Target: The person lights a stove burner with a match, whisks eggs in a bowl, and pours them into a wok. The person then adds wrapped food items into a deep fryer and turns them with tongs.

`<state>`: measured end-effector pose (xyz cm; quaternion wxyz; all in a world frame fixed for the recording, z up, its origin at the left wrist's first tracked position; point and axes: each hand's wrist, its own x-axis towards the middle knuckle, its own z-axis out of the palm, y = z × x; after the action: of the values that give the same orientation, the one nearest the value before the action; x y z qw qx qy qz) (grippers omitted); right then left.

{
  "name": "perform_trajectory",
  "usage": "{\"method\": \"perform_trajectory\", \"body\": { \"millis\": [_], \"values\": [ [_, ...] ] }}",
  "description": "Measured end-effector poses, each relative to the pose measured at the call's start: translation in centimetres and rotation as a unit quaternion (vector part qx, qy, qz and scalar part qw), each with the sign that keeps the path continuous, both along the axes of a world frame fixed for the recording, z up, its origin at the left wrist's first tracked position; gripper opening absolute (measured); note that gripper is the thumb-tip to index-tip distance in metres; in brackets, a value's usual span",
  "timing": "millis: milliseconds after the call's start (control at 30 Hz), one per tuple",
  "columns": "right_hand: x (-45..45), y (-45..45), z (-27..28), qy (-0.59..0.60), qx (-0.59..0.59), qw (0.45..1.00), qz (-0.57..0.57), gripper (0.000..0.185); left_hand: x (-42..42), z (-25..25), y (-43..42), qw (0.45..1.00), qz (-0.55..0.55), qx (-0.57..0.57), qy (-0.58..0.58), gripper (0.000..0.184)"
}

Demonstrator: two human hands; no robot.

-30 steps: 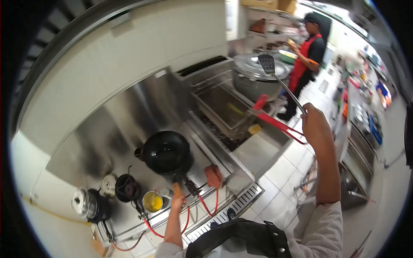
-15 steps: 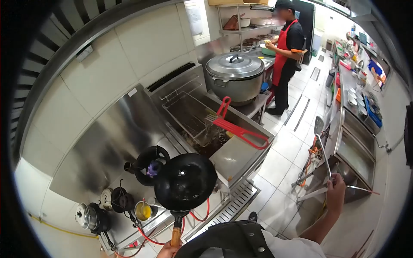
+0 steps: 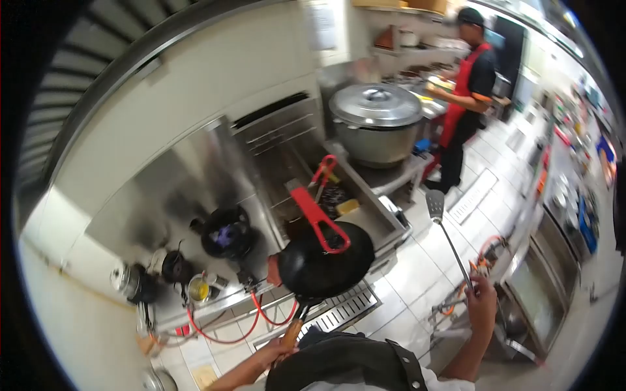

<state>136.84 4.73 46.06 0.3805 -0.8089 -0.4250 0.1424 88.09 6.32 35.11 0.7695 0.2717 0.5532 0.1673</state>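
My left hand is wrapped round the wooden handle of a black wok, which hangs in front of the stove and overlaps the fryer's front edge in view. Off to the right, my right hand grips the handle of a metal spatula, its slotted blade pointing up and away. Red-handled tongs lie over the fryer, their looped handle reaching across the wok in view. On the stove, a burner shows a purple flame.
A large lidded pot stands beyond the fryer. Behind it a person in a red apron holds something. At the left are a cup with yellow contents and a small lidded pot. Red hoses hang along the stove's front.
The wok has come off the burner and moved right, its burner now showing. My right hand has lowered with the spatula from its raised position. The view has shifted.
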Motion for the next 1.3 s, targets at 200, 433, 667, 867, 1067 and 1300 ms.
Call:
{"method": "perform_trajectory", "body": {
  "millis": [200,433,667,867,1067,1300],
  "values": [
    [-0.6,6.5,-0.9,0.061,-0.009,0.992,0.107,0.029,3.5,-0.7,3.9,0.996,0.004,-0.032,-0.082,0.030],
    [-0.3,18.5,-2.8,-0.061,-0.024,0.982,0.179,0.024,5.4,-3.9,8.9,0.997,-0.041,0.005,-0.069,0.028],
    [-0.8,31.8,-6.9,-0.089,-0.064,0.964,0.241,0.020,6.4,-5.8,11.9,0.998,-0.016,-0.002,-0.059,0.023],
    [-2.1,45.4,-14.1,-0.126,-0.090,0.928,0.340,0.017,11.0,-7.5,12.7,0.996,0.066,-0.009,-0.054,0.024],
    [-4.5,56.0,-20.9,-0.224,-0.153,0.852,0.448,0.019,18.1,-4.6,13.1,0.991,0.118,-0.070,-0.008,0.022],
    [-2.9,60.6,-25.0,-0.406,-0.026,0.687,0.601,0.019,23.4,-5.6,13.0,0.983,0.184,-0.013,0.000,0.024]
  ]
}}
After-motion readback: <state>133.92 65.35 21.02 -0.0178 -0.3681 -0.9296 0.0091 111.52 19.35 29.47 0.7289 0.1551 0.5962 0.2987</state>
